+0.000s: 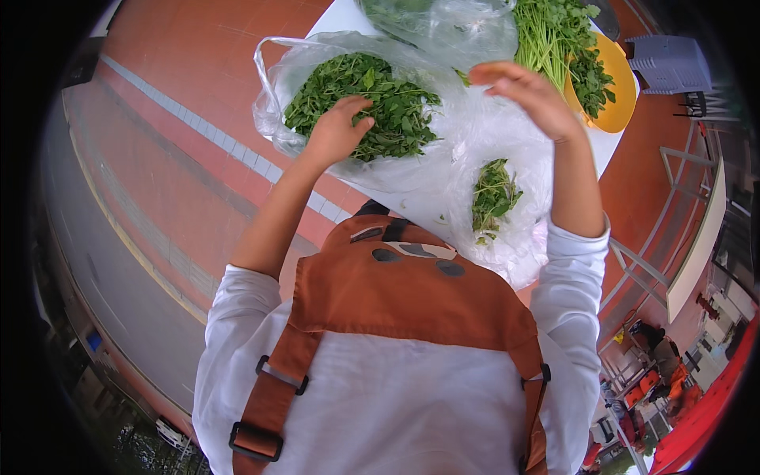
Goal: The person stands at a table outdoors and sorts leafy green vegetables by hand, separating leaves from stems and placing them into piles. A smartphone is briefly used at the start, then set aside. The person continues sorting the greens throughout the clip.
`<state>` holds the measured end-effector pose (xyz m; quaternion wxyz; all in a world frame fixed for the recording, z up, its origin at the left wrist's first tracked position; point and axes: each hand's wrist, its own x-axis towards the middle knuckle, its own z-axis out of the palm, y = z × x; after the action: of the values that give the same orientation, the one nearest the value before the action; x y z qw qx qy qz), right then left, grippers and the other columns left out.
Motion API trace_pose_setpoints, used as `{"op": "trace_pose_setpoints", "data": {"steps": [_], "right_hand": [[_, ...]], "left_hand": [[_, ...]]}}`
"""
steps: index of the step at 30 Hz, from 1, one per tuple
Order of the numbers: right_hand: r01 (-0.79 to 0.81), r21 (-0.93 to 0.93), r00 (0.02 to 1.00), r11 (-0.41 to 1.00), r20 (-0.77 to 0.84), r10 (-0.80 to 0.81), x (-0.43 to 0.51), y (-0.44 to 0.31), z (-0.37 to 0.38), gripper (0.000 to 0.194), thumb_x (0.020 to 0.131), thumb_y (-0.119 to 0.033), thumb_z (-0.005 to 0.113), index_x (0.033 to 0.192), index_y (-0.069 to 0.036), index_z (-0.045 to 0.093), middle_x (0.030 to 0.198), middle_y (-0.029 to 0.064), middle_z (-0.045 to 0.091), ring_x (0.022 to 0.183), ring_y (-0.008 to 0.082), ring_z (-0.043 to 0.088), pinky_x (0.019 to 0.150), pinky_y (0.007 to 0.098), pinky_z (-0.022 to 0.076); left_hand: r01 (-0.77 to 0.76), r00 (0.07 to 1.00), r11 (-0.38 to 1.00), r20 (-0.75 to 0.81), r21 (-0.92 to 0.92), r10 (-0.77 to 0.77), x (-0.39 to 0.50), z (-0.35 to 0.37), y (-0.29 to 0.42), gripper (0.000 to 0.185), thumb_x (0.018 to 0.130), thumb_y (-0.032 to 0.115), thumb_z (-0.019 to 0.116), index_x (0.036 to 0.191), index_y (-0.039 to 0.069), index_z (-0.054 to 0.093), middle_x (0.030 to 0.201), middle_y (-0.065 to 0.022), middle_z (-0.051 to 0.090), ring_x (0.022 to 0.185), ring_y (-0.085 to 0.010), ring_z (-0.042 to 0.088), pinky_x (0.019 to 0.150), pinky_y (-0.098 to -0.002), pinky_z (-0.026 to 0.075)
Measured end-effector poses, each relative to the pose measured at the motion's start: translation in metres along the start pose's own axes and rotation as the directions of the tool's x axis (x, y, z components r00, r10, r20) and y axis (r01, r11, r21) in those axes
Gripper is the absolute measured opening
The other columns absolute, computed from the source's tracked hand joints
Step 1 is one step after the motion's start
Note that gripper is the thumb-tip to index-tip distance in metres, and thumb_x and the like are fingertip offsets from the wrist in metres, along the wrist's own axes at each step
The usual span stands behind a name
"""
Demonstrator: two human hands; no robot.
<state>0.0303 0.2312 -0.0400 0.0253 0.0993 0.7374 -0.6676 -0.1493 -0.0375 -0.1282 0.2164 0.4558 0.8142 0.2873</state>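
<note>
My left hand (341,132) rests at the near left side of a heap of leafy green herbs (392,113), thumb and fingers apart over the leaves. The heap lies in an opened clear plastic bag (276,119) on a white table (380,193). To the right, my right hand (534,98) is raised above the plastic, blurred, its fingers and thumb parted. Just beyond its fingertips is a small green sprig (462,77); I cannot tell whether they touch. A smaller bunch of greens (496,196) lies on crumpled plastic (522,249) nearer me.
A yellow bowl (617,83) at the table's right edge holds dark leaves (591,83). Long-stemmed cilantro-like herbs (543,44) lie beside it. Another bag of greens (439,24) is at the back. A grey plastic stool (671,65) stands right; a seated person (656,350) is farther off.
</note>
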Motion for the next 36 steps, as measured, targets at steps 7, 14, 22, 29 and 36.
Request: {"op": "trace_pose_setpoints", "data": {"steps": [7, 14, 22, 29, 36], "right_hand": [[-0.340, -0.623, 0.935, 0.704, -0.141, 0.327, 0.098, 0.121, 0.082, 0.043, 0.082, -0.029, 0.057, 0.118, -0.006, 0.053, 0.115, 0.0136, 0.058, 0.103, 0.0256, 0.056, 0.087, 0.0351, 0.0433], [-0.454, -0.637, 0.886, 0.623, -0.400, 0.236, 0.114, 0.153, 0.148, 0.039, 0.078, -0.033, 0.061, 0.108, -0.007, 0.058, 0.099, 0.0131, 0.063, 0.095, 0.0295, 0.059, 0.078, 0.0400, 0.0461], [-0.379, 0.258, 0.837, 0.889, -0.315, 0.448, 0.085, 0.094, 0.111, 0.019, 0.083, -0.022, 0.062, 0.087, -0.004, 0.060, 0.073, -0.0005, 0.057, 0.061, 0.0070, 0.054, 0.056, 0.0200, 0.0407], [-0.030, 0.663, 0.914, 0.748, -0.285, 0.289, 0.059, 0.045, 0.124, 0.012, 0.087, -0.015, 0.056, 0.085, -0.004, 0.056, 0.083, 0.0025, 0.058, 0.073, 0.0166, 0.061, 0.066, 0.0262, 0.0496], [0.150, 0.756, 0.971, 0.637, -0.234, 0.050, 0.040, 0.058, 0.113, 0.013, 0.084, -0.003, 0.047, 0.093, -0.002, 0.056, 0.111, 0.0131, 0.056, 0.099, 0.0248, 0.057, 0.082, 0.0337, 0.0472]], "left_hand": [[-0.025, 0.991, 0.994, -0.131, 0.110, 0.039, 0.048, -0.030, -0.009, 0.036, 0.083, 0.020, 0.058, 0.115, 0.006, 0.055, 0.123, -0.0123, 0.052, 0.105, -0.0296, 0.054, 0.083, -0.0353, 0.045], [-0.163, 0.908, 0.985, 0.383, -0.049, 0.170, 0.004, 0.012, -0.032, 0.028, 0.079, 0.019, 0.059, 0.102, 0.002, 0.061, 0.104, -0.0148, 0.059, 0.095, -0.0317, 0.056, 0.082, -0.0374, 0.044], [0.141, 0.987, 0.939, 0.117, -0.314, -0.109, 0.002, 0.008, -0.030, 0.038, 0.084, 0.025, 0.060, 0.114, 0.003, 0.056, 0.103, -0.0124, 0.059, 0.093, -0.0219, 0.057, 0.081, -0.0293, 0.044], [-0.050, 0.991, 0.897, 0.093, -0.438, 0.101, 0.011, 0.009, -0.014, 0.037, 0.084, 0.028, 0.061, 0.110, 0.002, 0.056, 0.100, -0.0128, 0.060, 0.093, -0.0213, 0.056, 0.082, -0.0318, 0.042], [0.082, 0.982, 0.707, 0.178, -0.703, 0.063, 0.009, -0.005, -0.004, 0.015, 0.085, 0.014, 0.060, 0.088, 0.000, 0.060, 0.077, -0.0020, 0.060, 0.072, -0.0092, 0.056, 0.067, -0.0240, 0.043]]}}
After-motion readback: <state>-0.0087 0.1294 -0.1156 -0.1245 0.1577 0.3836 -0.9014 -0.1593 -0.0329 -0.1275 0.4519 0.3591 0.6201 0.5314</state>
